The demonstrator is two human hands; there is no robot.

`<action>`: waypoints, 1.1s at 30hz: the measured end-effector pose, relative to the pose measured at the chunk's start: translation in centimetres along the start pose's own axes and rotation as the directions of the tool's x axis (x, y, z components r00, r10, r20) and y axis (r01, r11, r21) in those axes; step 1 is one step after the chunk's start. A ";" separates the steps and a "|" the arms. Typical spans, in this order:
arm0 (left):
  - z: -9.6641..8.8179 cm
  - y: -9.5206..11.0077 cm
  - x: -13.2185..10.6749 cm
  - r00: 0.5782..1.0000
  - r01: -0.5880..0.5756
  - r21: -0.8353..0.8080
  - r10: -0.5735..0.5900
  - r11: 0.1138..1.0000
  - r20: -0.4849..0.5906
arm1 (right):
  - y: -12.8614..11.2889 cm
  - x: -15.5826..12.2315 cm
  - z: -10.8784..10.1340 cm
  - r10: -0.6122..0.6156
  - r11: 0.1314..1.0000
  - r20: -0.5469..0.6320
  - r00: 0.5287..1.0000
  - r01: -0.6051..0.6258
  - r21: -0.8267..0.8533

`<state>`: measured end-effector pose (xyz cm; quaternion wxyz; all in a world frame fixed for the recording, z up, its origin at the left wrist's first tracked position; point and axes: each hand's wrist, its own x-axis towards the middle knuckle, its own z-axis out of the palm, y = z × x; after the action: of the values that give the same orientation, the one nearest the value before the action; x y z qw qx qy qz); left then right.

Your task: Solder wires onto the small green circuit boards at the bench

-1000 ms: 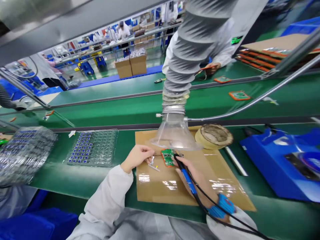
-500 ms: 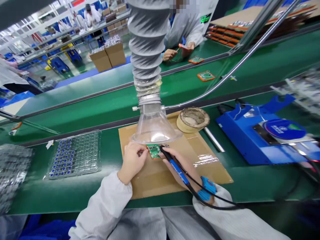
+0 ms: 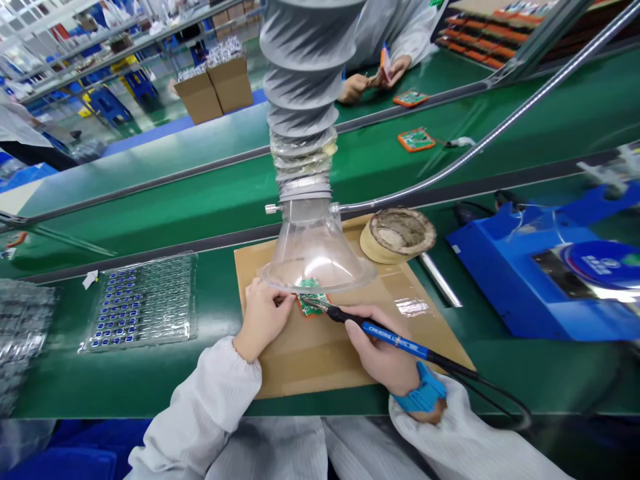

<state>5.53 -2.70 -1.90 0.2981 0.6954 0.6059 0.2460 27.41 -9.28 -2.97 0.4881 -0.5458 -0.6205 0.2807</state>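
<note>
Green circuit board, orange-edged. Right hand grips soldering iron; left hand, grip unclear. Clear tray holds blue parts.

Bright, even light, apparently from overhead, covers the green bench and leaves only soft shadows. Glare marks the clear hood, one patch of the cardboard sheet and the right edge of the plastic tray. Fine detail on the circuit board is lost. The outer edges look stretched and smeared; the lower right corner is dark.
</note>
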 end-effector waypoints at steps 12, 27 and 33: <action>0.3 0.0 -0.2 0.993 -0.086 0.094 0.094 0.992 -0.077 | 0.0 0.1 0.3 -0.117 0.993 -0.002 0.993 0.117 -0.006; 0.2 0.4 -0.3 0.987 -0.103 0.093 0.113 0.990 -0.110 | -0.1 0.2 0.2 -0.195 0.980 -0.003 0.981 0.195 -0.028; 0.4 0.2 -0.3 0.988 -0.101 0.099 0.112 0.990 -0.109 | -0.2 0.3 0.2 -0.210 0.978 -0.007 0.978 0.210 -0.014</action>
<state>5.94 -3.07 -2.06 0.2164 0.7248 0.5946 0.2724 27.20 -9.03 -2.77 0.5138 -0.4818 -0.6745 0.2213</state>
